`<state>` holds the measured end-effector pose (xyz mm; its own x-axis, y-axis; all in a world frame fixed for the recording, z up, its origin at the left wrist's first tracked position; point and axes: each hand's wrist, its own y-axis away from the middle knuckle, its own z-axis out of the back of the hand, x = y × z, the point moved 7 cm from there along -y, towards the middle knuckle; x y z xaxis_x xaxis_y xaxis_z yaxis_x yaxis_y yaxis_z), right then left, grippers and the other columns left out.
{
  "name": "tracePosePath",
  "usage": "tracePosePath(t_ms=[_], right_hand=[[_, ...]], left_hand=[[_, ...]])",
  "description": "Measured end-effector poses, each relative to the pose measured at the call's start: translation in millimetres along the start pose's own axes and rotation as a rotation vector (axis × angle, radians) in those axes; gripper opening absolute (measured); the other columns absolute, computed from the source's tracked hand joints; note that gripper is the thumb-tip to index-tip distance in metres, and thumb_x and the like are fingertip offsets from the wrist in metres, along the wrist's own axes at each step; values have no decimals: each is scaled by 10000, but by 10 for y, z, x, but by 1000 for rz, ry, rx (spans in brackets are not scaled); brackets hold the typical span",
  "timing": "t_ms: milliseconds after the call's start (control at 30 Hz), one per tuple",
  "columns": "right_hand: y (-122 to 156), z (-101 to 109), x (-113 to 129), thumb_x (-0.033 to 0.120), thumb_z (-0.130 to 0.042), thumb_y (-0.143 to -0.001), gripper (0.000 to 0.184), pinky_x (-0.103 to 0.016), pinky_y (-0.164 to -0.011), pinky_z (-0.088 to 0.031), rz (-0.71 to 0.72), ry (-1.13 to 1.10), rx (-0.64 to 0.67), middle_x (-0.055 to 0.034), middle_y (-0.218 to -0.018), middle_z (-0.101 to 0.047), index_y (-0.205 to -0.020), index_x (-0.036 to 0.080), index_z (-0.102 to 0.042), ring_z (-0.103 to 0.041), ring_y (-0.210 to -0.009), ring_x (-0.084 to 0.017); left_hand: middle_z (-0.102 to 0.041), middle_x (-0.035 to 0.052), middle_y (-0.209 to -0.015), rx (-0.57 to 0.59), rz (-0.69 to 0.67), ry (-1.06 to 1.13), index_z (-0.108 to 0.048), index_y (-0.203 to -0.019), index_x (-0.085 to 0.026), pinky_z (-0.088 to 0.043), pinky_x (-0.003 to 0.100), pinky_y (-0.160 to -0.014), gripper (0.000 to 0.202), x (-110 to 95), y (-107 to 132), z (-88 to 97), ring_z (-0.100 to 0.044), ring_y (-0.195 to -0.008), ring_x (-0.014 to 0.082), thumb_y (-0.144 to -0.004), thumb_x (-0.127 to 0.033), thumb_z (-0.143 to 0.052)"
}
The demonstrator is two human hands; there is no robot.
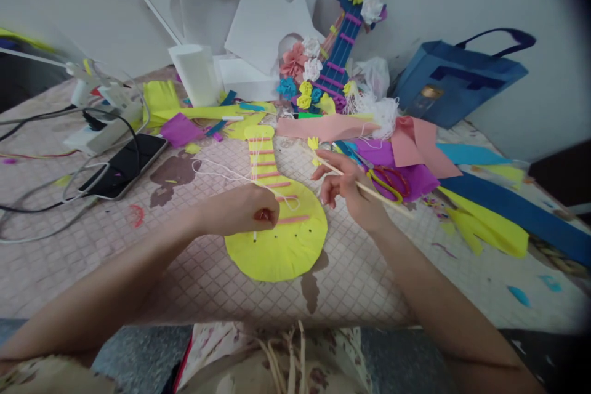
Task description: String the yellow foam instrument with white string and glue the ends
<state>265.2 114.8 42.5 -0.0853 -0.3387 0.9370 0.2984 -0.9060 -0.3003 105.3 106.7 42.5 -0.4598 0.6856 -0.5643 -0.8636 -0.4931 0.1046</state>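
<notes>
From the head camera, the yellow guitar shape [272, 258] lies flat mid-worktop [207, 286], its round end near the front edge, its neck toward the back. The left hand [247, 208] curls over it beside white string [237, 177]; fingertips are hidden, so I cannot tell its grip. The right hand [348, 191] has its grip closed round a thin stick [383, 199].

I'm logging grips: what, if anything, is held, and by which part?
The right hand holds a thin stick near its middle; whether the left hand pinches white string cannot be told.
</notes>
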Motion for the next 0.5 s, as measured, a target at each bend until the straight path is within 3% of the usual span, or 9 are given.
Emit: tracePosePath(t_ms=[67,200,367,500], right_hand=[[0,87,46,566,-386,-899,491,-202,-458,-428,2,-9,-23,-56,-907,-567,-1145,186,-576,-532,-580,-71],[67,126,53,379,-524,-898,242,-187,-422,-395,-69,-15,11,4,-669,-542,-924,166,-637,-485,-496,-58],[200,59,-8,313,-551,-886,145,-166,-377,-363,-150,-72,65,34,-619,-546,-925,175,-577,-454,-435,-44],[258,-25,-60,359,-523,-897,214,-175,-393,-372,-156,-80,116,12,-635,-564,-902,155,-589,-470,-452,-50]], left_hand=[[-638,18,-713,3,-18,-48,-670,-732,-151,-391,204,-612,148,-23,3,-39,-545,-641,109,-775,-113,-533],[-646,25,-740,11,-8,-68,-679,-735,-157,-397,208,-635,157,-1,-7,-86,-559,-667,118,-776,-104,-537],[-643,15,-724,13,18,-36,-683,-707,-163,-388,211,-616,149,68,-15,-82,-555,-643,113,-770,-117,-557],[-644,13,-708,31,-22,-33,-688,-727,-159,-381,215,-625,164,58,-32,-116,-553,-647,113,-778,-108,-540]])
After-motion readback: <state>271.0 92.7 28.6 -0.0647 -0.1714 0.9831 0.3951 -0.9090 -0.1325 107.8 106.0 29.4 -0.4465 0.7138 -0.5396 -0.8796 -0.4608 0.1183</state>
